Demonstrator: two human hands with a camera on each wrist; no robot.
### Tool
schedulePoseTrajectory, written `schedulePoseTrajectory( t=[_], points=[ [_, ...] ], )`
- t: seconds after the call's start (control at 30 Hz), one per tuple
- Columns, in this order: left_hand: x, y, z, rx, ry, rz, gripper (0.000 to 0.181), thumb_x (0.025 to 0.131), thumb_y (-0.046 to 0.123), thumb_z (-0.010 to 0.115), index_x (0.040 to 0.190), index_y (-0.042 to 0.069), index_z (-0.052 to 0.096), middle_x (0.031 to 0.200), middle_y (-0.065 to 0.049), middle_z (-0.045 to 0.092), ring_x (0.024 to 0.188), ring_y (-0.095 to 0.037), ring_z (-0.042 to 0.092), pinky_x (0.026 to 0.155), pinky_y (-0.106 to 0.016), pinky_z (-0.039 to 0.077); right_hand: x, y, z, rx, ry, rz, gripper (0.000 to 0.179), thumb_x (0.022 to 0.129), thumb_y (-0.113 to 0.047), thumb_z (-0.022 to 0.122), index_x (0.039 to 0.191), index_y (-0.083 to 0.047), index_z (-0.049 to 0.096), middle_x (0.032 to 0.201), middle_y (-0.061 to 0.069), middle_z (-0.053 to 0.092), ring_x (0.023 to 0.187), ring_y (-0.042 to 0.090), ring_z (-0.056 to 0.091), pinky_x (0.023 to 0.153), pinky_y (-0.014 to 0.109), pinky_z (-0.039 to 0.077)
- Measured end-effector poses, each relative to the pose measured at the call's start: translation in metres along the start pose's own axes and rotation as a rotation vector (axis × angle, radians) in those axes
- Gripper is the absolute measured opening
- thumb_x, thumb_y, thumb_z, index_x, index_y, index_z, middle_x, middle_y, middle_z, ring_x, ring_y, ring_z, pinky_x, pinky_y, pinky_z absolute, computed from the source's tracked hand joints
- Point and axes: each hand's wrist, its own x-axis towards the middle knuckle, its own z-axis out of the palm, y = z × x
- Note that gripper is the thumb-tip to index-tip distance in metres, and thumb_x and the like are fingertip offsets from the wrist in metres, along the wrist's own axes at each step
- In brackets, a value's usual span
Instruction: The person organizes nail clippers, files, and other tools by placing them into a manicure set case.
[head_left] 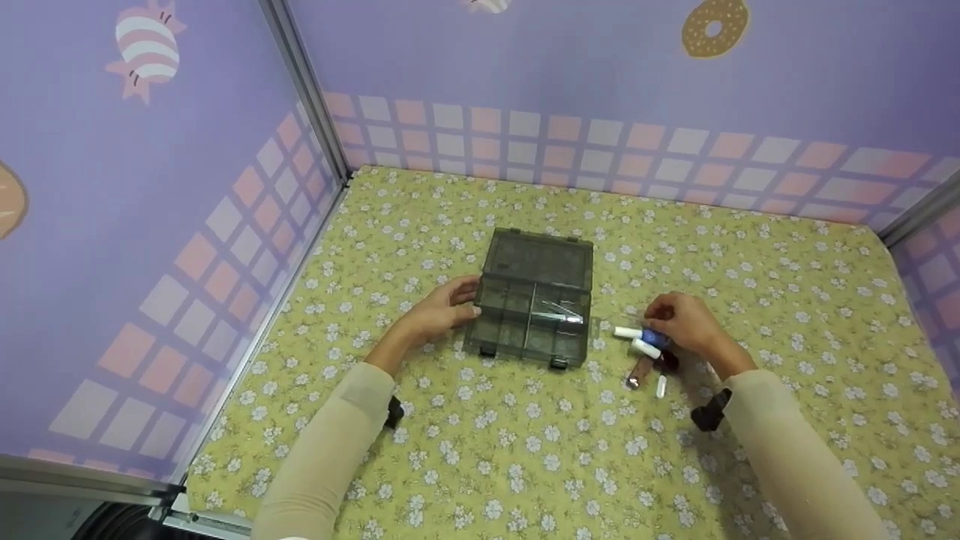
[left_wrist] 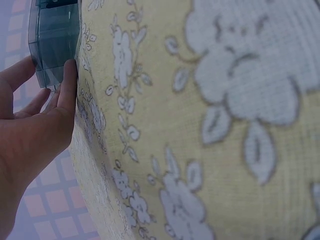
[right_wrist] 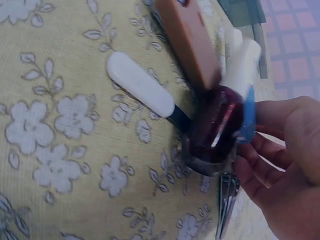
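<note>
Yellow flowered cloth (head_left: pixel 517 465) — divided box (head_left: pixel 504 296), dark-red bottle (right_wrist: pixel 215 130), brown item (head_left: pixel 640 368).

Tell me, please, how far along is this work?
Done: the box is open, shiny items inside. In hand: the left hand touches the box; the right hand is at the blue bottle, grip unclear. Probably left: that, the red bottle and brown item, all outside.

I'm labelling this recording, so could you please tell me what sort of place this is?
Probably a staged filming booth: lilac sweets-printed wall panels, straight grey metal corner posts and a yellow floral cloth-covered tabletop.
</note>
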Motion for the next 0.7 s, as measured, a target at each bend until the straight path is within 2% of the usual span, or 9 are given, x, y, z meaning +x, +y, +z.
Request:
schedulePoseTrajectory(
  t=[0.17, 0.43, 0.7],
  points=[
    [0.0009, -0.0007, 0.0006, 0.003, 0.005, 0.001, 0.069, 0.109, 0.012, 0.061, 0.169, 0.013, 0.026, 0.172, -0.010, 0.029, 0.157, -0.028, 0.030, 0.121, -0.046, 0.041, -0.0020, -0.0008, -0.0035, -0.002, -0.045, -0.039, 0.010, 0.100, -0.006, 0.074, 0.105, 0.002, 0.074, 0.096, 0.013, 0.071, 0.084, 0.023, 0.065, 0.073, 0.040, 0.054],
    [0.0016, -0.0005, 0.0000, -0.005, 0.000, 0.013, 0.071, 0.109, 0.012, 0.062, 0.169, 0.012, 0.025, 0.171, -0.010, 0.029, 0.157, -0.029, 0.030, 0.121, -0.046, 0.041, -0.0006, -0.0051, -0.0037, 0.014, -0.103, -0.031, 0.007, 0.098, -0.006, 0.076, 0.100, 0.001, 0.074, 0.093, 0.012, 0.072, 0.080, 0.019, 0.063, 0.072, 0.036, 0.053],
    [0.0007, 0.0008, 0.0006, -0.007, -0.004, 0.030, 0.073, 0.108, 0.012, 0.064, 0.169, 0.008, 0.024, 0.172, -0.015, 0.026, 0.158, -0.033, 0.027, 0.122, -0.049, 0.038, -0.0048, -0.0064, 0.0021, 0.014, -0.070, -0.036, 0.005, 0.100, -0.005, 0.073, 0.096, -0.002, 0.072, 0.092, 0.009, 0.071, 0.079, 0.019, 0.062, 0.071, 0.035, 0.052]
  ],
)
